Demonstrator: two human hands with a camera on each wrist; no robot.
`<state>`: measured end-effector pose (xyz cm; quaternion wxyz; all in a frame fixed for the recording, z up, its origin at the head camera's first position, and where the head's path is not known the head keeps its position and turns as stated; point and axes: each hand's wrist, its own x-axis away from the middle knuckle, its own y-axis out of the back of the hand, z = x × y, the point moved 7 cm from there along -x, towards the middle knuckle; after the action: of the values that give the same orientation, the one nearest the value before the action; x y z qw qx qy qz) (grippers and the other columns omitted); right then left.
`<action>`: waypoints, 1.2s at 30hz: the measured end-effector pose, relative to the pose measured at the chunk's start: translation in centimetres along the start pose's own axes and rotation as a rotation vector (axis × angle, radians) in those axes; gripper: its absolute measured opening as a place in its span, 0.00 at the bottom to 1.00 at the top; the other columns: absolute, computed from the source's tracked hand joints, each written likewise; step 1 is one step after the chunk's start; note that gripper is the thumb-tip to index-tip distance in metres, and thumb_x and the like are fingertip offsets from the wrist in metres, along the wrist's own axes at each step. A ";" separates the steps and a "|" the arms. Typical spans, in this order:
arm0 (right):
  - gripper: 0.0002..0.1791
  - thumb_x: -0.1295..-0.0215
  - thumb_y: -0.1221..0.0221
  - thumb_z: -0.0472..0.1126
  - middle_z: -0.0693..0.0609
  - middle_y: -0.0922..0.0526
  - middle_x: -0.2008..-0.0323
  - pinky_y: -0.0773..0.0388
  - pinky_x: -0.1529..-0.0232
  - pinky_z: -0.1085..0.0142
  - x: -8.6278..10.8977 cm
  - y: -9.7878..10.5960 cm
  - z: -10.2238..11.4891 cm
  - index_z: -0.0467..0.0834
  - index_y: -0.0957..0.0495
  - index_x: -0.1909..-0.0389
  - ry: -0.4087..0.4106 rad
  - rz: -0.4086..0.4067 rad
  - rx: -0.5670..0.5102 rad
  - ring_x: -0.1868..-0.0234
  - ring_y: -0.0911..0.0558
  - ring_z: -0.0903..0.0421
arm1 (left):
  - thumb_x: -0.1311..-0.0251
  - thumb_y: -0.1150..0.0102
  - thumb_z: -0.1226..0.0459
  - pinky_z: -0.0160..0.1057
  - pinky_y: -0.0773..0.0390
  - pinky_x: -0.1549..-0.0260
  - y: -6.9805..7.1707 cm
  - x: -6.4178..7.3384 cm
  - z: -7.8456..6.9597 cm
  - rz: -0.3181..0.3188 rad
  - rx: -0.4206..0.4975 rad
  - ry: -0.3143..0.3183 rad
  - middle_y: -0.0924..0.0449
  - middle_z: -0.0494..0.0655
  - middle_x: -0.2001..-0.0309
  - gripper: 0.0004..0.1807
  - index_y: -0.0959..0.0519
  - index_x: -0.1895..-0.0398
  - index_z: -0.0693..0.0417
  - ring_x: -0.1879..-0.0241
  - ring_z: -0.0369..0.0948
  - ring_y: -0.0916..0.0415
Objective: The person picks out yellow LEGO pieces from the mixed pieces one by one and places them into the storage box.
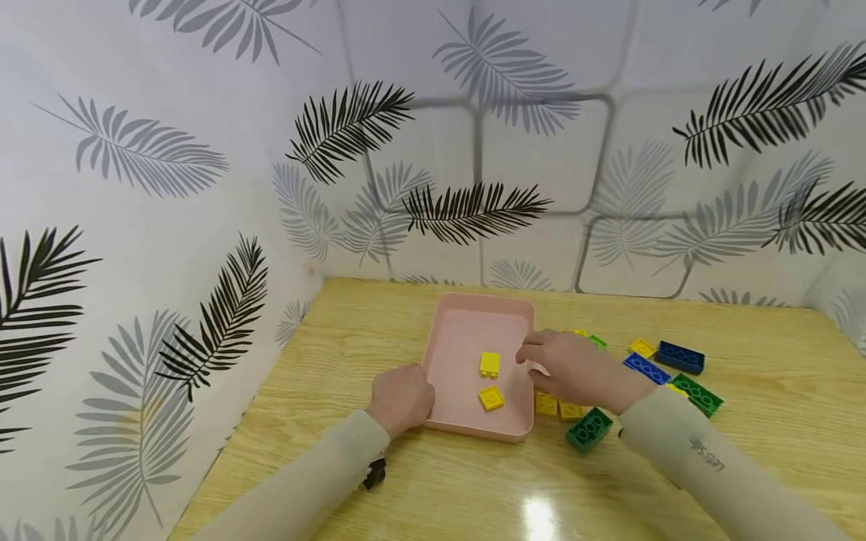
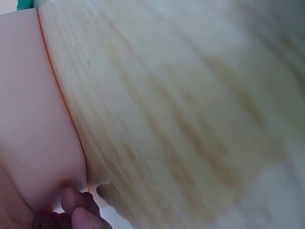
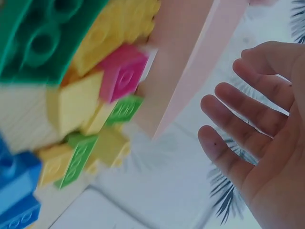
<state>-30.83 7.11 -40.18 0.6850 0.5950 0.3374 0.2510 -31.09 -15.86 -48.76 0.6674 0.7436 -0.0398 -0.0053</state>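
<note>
— As the scene is read from its near side, which part comes first?

— A dark green brick (image 1: 589, 430) on the wooden table (image 1: 467, 488), right of the near right corner of the pink tray (image 1: 460, 330). At the tray's left wall, toward its near end, the left hand (image 1: 401, 398) grips the edge with curled fingers.

— Locate the tray's contents relative to the fingers.

— The near yellow brick (image 1: 491, 398) sits askew, right of the left hand. The far yellow brick (image 1: 490, 365) lies left of the right fingertips, near them. Both are apart from all fingers.

— State of the right hand (image 1: 568, 368)?

— Positioned at the tray's right wall, fingers spread and slightly bent, grasp empty. Beside that wall, outside, lie further bricks, including a pink brick (image 3: 124, 71) visible in the right wrist view.

— And beyond?

— Right of the right hand, a blue brick (image 1: 646, 369); farther, a dark blue brick (image 1: 680, 357); farthest, the leaf-patterned backdrop (image 1: 528, 165).
</note>
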 end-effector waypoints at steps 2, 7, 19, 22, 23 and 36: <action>0.13 0.38 0.32 0.41 0.51 0.16 0.54 0.17 0.56 0.59 0.3 0.3 -1.1 0.46 0.16 0.52 -0.027 -0.005 0.004 0.58 0.17 0.55 | 0.34 0.51 0.60 0.42 0.32 0.89 0.1 0.0 0.0 -0.005 0.002 -0.001 0.33 0.44 0.85 0.17 0.29 0.83 0.51 0.86 0.39 0.37; 0.14 0.38 0.32 0.41 0.50 0.15 0.54 0.17 0.54 0.56 1.1 -0.1 -3.6 0.46 0.16 0.51 -0.082 0.002 0.010 0.57 0.17 0.53 | 0.34 0.50 0.60 0.42 0.31 0.88 0.0 0.0 0.0 -0.001 -0.005 0.002 0.32 0.44 0.85 0.16 0.29 0.82 0.51 0.86 0.39 0.36; 0.15 0.40 0.33 0.37 0.46 0.17 0.51 0.17 0.55 0.51 2.0 -1.2 -7.2 0.43 0.16 0.51 -0.151 0.015 0.001 0.55 0.16 0.48 | 0.33 0.51 0.59 0.42 0.31 0.88 -0.1 -0.1 0.0 0.006 -0.003 0.005 0.31 0.45 0.84 0.17 0.28 0.81 0.51 0.86 0.39 0.36; 0.17 0.39 0.34 0.37 0.45 0.17 0.49 0.18 0.52 0.49 2.0 -1.4 -7.9 0.42 0.17 0.49 -0.177 0.034 0.001 0.52 0.17 0.45 | 0.33 0.51 0.59 0.42 0.31 0.88 -0.1 0.0 0.0 0.004 0.006 0.010 0.31 0.45 0.84 0.16 0.28 0.80 0.52 0.85 0.40 0.35; 0.17 0.39 0.34 0.37 0.44 0.17 0.48 0.19 0.50 0.48 1.9 -1.6 -8.1 0.42 0.17 0.48 -0.189 0.044 0.001 0.50 0.18 0.45 | 0.33 0.51 0.59 0.42 0.31 0.88 -0.1 0.0 0.1 0.003 0.008 0.010 0.31 0.45 0.84 0.16 0.28 0.80 0.52 0.85 0.40 0.35; 0.17 0.38 0.36 0.34 0.45 0.17 0.50 0.19 0.49 0.49 1.0 -3.3 -9.0 0.42 0.17 0.48 -0.225 0.157 -0.037 0.53 0.17 0.47 | 0.33 0.51 0.59 0.43 0.31 0.87 0.1 0.2 0.0 0.009 0.016 0.004 0.30 0.46 0.83 0.15 0.27 0.79 0.52 0.85 0.40 0.34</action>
<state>-37.24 13.16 -44.22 0.7075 0.6312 0.2062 0.2419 -30.93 -15.92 -48.70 0.6616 0.7487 -0.0417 -0.0004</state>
